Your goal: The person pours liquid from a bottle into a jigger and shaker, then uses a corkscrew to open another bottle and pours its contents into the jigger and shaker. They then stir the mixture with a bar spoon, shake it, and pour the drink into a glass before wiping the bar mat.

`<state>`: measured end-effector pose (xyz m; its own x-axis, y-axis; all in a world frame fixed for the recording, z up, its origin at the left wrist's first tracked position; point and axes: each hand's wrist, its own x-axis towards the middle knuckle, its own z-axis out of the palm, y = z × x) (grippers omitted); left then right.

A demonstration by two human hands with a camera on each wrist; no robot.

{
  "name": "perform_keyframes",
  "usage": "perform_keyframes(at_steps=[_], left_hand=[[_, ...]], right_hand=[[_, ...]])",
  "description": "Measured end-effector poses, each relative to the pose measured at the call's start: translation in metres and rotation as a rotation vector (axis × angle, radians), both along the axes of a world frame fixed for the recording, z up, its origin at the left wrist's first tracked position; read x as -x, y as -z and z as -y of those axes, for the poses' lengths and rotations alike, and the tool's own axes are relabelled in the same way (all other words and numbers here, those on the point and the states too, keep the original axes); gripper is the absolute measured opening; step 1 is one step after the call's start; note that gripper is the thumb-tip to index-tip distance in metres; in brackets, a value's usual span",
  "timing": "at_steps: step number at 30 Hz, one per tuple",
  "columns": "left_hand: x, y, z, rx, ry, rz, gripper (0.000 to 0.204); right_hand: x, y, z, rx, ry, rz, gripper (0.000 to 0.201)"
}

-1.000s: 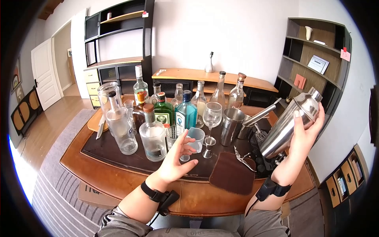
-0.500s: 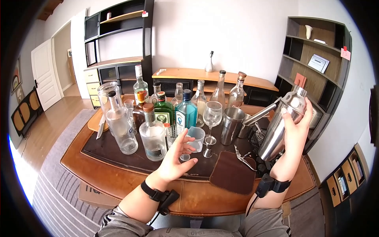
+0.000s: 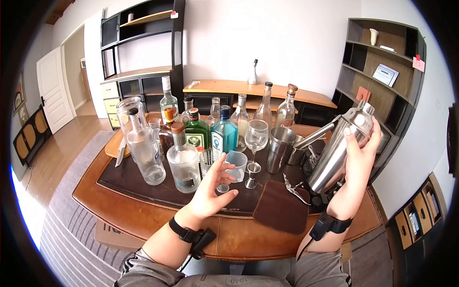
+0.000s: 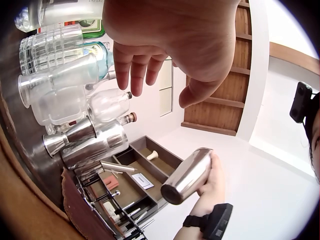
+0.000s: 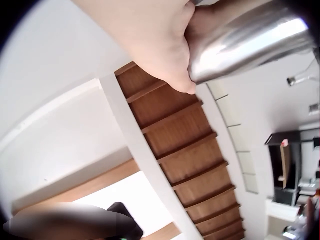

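Observation:
My right hand [image 3: 361,150] grips a steel cocktail shaker [image 3: 330,158] round its upper body, the thumb along the near side. The shaker leans, capped top to the upper right and base to the lower left, above the table's right end. In the left wrist view the shaker [image 4: 187,175] appears with its dark base toward the camera. My left hand [image 3: 213,191] hovers empty over the table's front, fingers spread and relaxed. Just beyond it stand a clear plastic measuring cup [image 3: 236,166], a jigger [image 3: 253,175] and a blue gin bottle [image 3: 224,131].
Several bottles, including a green one [image 3: 195,129] and a clear corked one [image 3: 184,165], crowd the table's left and middle. A stemmed glass [image 3: 256,135], steel tin [image 3: 281,148], brown leather mat [image 3: 280,208] and corkscrew [image 3: 296,192] lie rightward. A knife [image 3: 120,152] is at far left.
My right hand has brought the shaker leftward, its top swinging left so it leans a little less. The left hand has hardly moved.

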<state>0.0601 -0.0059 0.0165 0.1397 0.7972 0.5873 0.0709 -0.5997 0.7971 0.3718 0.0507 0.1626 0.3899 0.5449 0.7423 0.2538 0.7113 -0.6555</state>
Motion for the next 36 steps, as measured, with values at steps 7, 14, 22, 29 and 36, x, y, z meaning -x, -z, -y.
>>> perform_keyframes(at_steps=[7, 14, 22, 29, 36], left_hand=[[0.001, 0.0, -0.001, 0.029, -0.015, 0.017, 0.097], [0.001, 0.001, -0.003, 0.017, -0.003, 0.005, 0.097], [0.0, 0.0, -0.002, 0.041, -0.011, -0.001, 0.095], [-0.001, 0.003, -0.002, 0.053, -0.008, 0.009, 0.095], [-0.001, 0.0, -0.001, 0.026, -0.002, -0.003, 0.096]], right_hand=[[-0.003, 0.004, 0.001, -0.012, -0.29, -0.135, 0.078], [0.007, 0.012, -0.014, 0.033, -0.379, -0.093, 0.074], [0.033, 0.021, -0.032, 0.13, -0.364, 0.012, 0.073], [0.048, 0.039, -0.057, 0.138, -0.146, 0.176, 0.077], [0.071, 0.032, -0.035, 0.074, -0.166, 0.203, 0.08]])
